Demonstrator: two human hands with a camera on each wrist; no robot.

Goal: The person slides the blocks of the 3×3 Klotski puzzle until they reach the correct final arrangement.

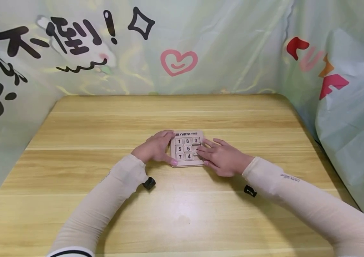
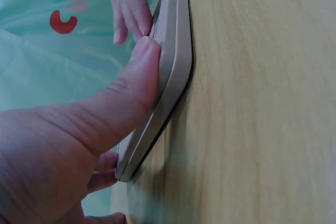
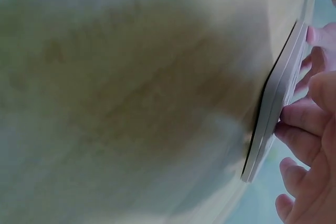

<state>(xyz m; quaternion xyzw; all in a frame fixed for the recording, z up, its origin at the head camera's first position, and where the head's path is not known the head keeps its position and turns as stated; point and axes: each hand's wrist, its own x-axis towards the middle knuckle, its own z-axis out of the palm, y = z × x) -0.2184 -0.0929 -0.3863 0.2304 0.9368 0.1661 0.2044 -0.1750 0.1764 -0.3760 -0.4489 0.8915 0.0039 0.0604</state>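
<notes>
A number slide puzzle lies flat on the table, a pale square board with numbered tiles. Its rows show 1, 8, 3, then 5, 6, then 7, 4. My left hand holds the board's left side, thumb on the near corner and fingers at the far one. The left wrist view shows that thumb pressing the board's edge. My right hand lies over the right side, its extended fingertips on a tile in the right column. That tile's number is covered by the fingers.
The wooden table extends around the puzzle on all sides. Behind it and at the sides hangs a printed pale green sheet. A black clip-like piece sits under the left wrist, another under the right.
</notes>
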